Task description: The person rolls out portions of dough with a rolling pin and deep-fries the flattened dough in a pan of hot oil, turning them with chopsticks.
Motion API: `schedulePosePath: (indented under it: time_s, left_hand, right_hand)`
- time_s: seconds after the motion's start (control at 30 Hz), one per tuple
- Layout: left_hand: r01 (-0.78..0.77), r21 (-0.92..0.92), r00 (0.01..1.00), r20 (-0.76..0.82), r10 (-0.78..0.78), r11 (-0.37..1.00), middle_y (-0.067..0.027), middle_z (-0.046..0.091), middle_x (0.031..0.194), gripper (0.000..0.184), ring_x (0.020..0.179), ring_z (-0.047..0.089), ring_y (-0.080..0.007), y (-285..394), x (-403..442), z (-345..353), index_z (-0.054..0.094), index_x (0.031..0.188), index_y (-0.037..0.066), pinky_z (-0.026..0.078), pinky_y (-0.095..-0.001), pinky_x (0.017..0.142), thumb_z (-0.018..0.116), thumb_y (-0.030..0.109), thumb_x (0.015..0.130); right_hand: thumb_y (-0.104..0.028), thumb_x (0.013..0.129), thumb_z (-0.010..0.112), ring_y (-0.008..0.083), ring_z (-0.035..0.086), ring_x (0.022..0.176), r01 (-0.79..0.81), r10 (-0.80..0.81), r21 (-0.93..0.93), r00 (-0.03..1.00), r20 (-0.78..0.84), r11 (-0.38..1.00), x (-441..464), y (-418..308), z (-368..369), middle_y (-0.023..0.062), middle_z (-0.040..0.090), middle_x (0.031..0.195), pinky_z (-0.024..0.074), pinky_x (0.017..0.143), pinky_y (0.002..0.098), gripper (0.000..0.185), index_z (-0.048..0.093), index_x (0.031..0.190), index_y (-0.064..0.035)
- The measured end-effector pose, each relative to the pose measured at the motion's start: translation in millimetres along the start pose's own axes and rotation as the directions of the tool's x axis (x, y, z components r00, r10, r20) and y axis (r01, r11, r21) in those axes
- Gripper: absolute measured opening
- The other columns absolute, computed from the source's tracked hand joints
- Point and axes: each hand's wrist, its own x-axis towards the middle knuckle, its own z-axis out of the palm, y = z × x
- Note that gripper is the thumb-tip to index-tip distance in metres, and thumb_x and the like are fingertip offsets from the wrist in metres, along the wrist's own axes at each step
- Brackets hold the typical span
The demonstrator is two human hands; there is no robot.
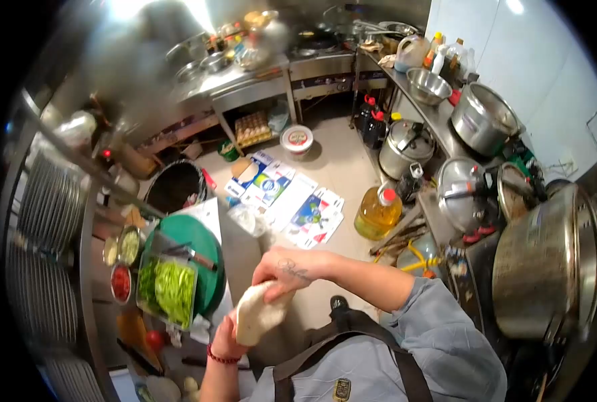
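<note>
Landmark: green board (209,288). Pale bread-like round (255,320), raw or baked unclear, is held in the air right of the board, toward the wearer. Right hand (282,271): fingers curled over the upper edge, thumb against the face. Left hand (228,337): closed about the lower left edge, fingers partly hidden. Risks, as judged: uneven pull between the two grips could tear it; a slack left hold could drop it. Knife (203,259) lies on the board; a careless reach there could meet the blade.
</note>
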Motion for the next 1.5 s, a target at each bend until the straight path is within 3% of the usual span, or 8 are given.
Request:
schedulePosePath:
  time_s: [0.17, 0.3, 0.47, 0.67, 0.77, 1.0, 1.23, 1.5]
  left_hand:
    - [-0.133, 0.042, 0.989, 0.079, 0.129, 0.99, -0.0114, 0.053, 0.127, 0.079, 0.115, 0.054, -0.0221, 89, 181, 27, 0.034, 0.139, -0.002, 0.043, -0.0356, 0.099, 0.075, 0.026, 0.077]
    - [-0.176, 0.281, 0.981, -0.026, 0.19, 0.943, -0.0076, 0.062, 0.109, 0.044, 0.099, 0.06, -0.0154, 164, 357, 24, 0.049, 0.123, 0.0, 0.047, -0.0282, 0.086, 0.066, 0.003, 0.083]
    - [-0.344, 0.655, 0.937, 0.193, 0.292, 0.673, -0.0011, 0.063, 0.096, 0.025, 0.087, 0.056, -0.0068, 252, 541, 7, 0.06, 0.112, -0.002, 0.047, -0.0218, 0.076, 0.063, 0.011, 0.091]
    - [-0.534, 0.728, 0.84, 0.395, 0.373, 0.43, -0.003, 0.067, 0.093, 0.03, 0.083, 0.059, -0.0069, 382, 793, 39, 0.061, 0.115, -0.004, 0.049, -0.0232, 0.073, 0.064, 0.006, 0.087]
    - [-0.541, 0.674, 0.841, 0.415, 0.347, 0.503, -0.0064, 0.068, 0.101, 0.034, 0.092, 0.061, -0.0104, 440, 903, 73, 0.059, 0.117, -0.005, 0.049, -0.0273, 0.083, 0.063, 0.001, 0.084]
    - [-0.5, 0.82, 0.798, 0.311, 0.516, 0.278, -0.0074, 0.069, 0.085, 0.02, 0.079, 0.064, -0.0124, 515, 1199, 87, 0.067, 0.099, -0.002, 0.051, -0.0281, 0.072, 0.063, 0.001, 0.08]
    - [-0.311, 0.933, 0.86, 0.195, 0.472, 0.179, -0.0142, 0.07, 0.088, 0.019, 0.08, 0.068, -0.0232, 507, 1429, 49, 0.072, 0.092, 0.005, 0.052, -0.0327, 0.075, 0.065, 0.01, 0.075]
    - [-0.137, 0.987, 0.923, 0.094, 0.372, 0.09, -0.0175, 0.069, 0.084, 0.018, 0.082, 0.066, -0.0319, 442, 1564, 14, 0.073, 0.09, 0.008, 0.052, -0.0373, 0.076, 0.061, 0.011, 0.078]
  right_hand:
    - [-0.022, 0.071, 0.073, 0.0264, 0.068, 0.075, -0.098, 0.05, -0.156, 0.957, -0.285, 0.983, 6, 43, -162, 0.0173, 0.069, 0.082, 0.0528, 0.069, 0.0332, 0.033, 0.069, 0.095, -0.0009]
    - [-0.018, 0.072, 0.072, 0.0222, 0.065, 0.07, -0.028, -0.039, -0.191, 0.94, -0.339, 0.981, 29, 95, -329, 0.0144, 0.067, 0.076, 0.0512, 0.066, 0.031, 0.026, 0.068, 0.092, -0.0005]
    - [-0.017, 0.075, 0.071, 0.0162, 0.065, 0.073, -0.159, 0.088, -0.292, 0.966, -0.243, 0.943, 55, 142, -512, 0.012, 0.069, 0.079, 0.0517, 0.067, 0.0306, 0.026, 0.068, 0.093, 0.0001]
    - [-0.016, 0.078, 0.069, 0.0102, 0.06, 0.073, -0.283, 0.166, -0.383, 0.936, -0.31, 0.879, 80, 202, -753, 0.0054, 0.067, 0.08, 0.0502, 0.068, 0.0273, 0.023, 0.067, 0.093, 0.0013]
    - [-0.012, 0.078, 0.07, 0.0103, 0.061, 0.075, -0.36, 0.207, -0.465, 0.914, -0.349, 0.809, 87, 247, -880, 0.004, 0.068, 0.081, 0.0501, 0.071, 0.0277, 0.019, 0.068, 0.094, -0.0001]
    - [-0.009, 0.076, 0.069, 0.0132, 0.063, 0.075, -0.403, 0.215, -0.567, 0.904, -0.37, 0.718, 112, 399, -1137, 0.007, 0.069, 0.081, 0.0512, 0.07, 0.0288, 0.019, 0.069, 0.093, 0.0009]
    - [-0.01, 0.071, 0.069, 0.0198, 0.066, 0.075, -0.409, 0.211, -0.617, 0.905, -0.37, 0.672, 143, 598, -1290, 0.0102, 0.069, 0.08, 0.0515, 0.069, 0.0316, 0.021, 0.07, 0.091, -0.0046]
    - [-0.01, 0.076, 0.069, 0.0272, 0.066, 0.085, -0.566, 0.414, -0.568, 0.824, -0.386, 0.597, 143, 743, -1320, 0.0092, 0.069, 0.086, 0.0508, 0.073, 0.037, 0.014, 0.07, 0.091, -0.0091]
